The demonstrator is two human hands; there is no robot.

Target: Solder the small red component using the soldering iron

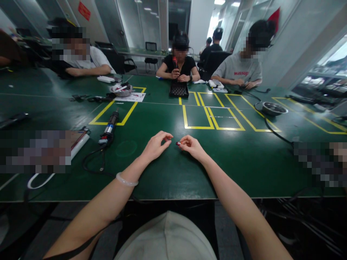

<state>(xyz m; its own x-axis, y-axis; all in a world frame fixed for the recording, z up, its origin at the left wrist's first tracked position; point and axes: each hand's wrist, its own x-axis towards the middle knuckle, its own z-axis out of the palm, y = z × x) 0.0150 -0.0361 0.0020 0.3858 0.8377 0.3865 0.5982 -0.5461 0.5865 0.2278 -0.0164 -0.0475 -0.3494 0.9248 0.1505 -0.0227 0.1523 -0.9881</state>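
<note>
Both my hands rest on the green table (168,173), close together near its middle. My right hand (191,145) pinches a tiny dark and red part (178,143) between thumb and forefinger. My left hand (157,144) is curled into a pinch just left of that part, fingertips together; whether anything sits between them I cannot make out. A pale bangle (127,180) circles my left wrist.
An electric screwdriver (110,127) with a black cable lies to the left. Yellow taped rectangles (200,115) mark the table ahead. A black tray (179,89) sits before a person across the table. A metal bowl (272,107) stands right. Other people sit around the far side.
</note>
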